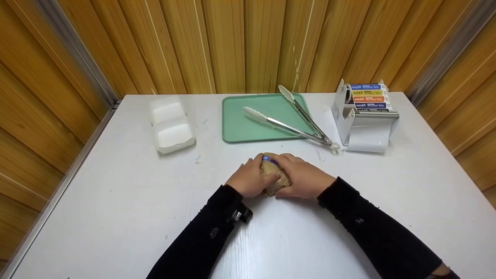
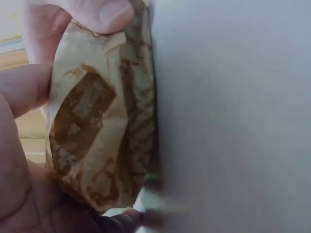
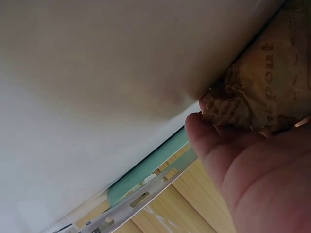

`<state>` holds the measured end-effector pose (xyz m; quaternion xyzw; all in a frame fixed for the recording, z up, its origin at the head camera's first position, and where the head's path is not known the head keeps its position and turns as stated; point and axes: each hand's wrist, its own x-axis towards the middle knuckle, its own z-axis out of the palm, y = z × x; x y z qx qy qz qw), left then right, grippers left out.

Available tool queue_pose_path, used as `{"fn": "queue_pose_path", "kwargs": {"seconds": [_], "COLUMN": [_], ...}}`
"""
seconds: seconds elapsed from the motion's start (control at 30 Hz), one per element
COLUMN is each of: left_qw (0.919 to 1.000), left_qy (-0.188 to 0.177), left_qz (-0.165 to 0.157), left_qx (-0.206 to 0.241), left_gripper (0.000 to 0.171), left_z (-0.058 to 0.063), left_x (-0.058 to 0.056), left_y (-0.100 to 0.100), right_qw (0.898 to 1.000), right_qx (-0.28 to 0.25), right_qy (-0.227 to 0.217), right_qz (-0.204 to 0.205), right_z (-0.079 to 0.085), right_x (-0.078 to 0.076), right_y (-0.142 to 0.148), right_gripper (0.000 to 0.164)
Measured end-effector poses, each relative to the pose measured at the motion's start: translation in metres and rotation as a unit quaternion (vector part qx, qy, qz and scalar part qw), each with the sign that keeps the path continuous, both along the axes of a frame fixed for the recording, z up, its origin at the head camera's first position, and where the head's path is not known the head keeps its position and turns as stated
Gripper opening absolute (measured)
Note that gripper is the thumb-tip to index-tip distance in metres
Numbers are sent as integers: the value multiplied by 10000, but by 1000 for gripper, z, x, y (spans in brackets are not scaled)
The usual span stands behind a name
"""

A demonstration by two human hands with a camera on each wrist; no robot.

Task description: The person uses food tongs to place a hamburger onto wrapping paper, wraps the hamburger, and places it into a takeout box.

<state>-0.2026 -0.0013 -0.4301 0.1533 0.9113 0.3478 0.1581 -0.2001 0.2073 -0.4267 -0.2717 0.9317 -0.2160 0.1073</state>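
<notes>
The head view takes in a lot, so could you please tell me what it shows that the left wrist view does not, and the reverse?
Only the head view shows the white container, the dispenser and the blue strip on the wrapped parcel.

Only the left wrist view shows the dark brown patch on the parcel's side.

Both share the parcel, the left hand gripping it, and the white tabletop.

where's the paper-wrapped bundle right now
In the head view, the paper-wrapped bundle is just below and right of centre, held between the left grip and the right grip, on the near side of the green tray.
</notes>
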Motion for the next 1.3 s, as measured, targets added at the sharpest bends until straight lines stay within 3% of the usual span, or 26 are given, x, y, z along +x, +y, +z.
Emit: {"fn": "queue_pose_path", "kwargs": {"seconds": [0.17,0.33,0.43,0.63,0.83,1.0,1.13,1.3], "left_qw": [9996,9977,9940,9876,9796,9806,9853,9933], "left_qy": [-49,-260,-324,-119,-365,-310,-230,-213], "left_qz": [-67,167,259,182,327,213,-31,-295], "left_qx": [277,611,1013,1557,1948,1923,1695,1093], "left_gripper": [89,98,101,116,124,123,123,123], "left_z": [-3,-4,-4,-4,-6,-7,-8,-7], "left_x": [-2,-2,-1,-1,-2,-2,-1,1], "left_y": [-2,-4,-3,1,1,2,2,0], "right_qw": [9999,9996,9991,9953,9942,9953,9956,9973], "right_qx": [15,190,74,-321,-230,-149,-125,-4], "right_qy": [65,141,337,867,1044,956,919,721], "right_qz": [-76,-178,-244,-279,-110,-98,-95,-165], "right_z": [-2,-1,-1,-1,-3,-2,-2,-1], "right_x": [-5,-7,-7,-5,-4,-2,-3,-4], "right_y": [-6,-10,-9,-5,-5,-5,-3,1], "right_gripper": [114,124,120,118,122,134,129,117]}}
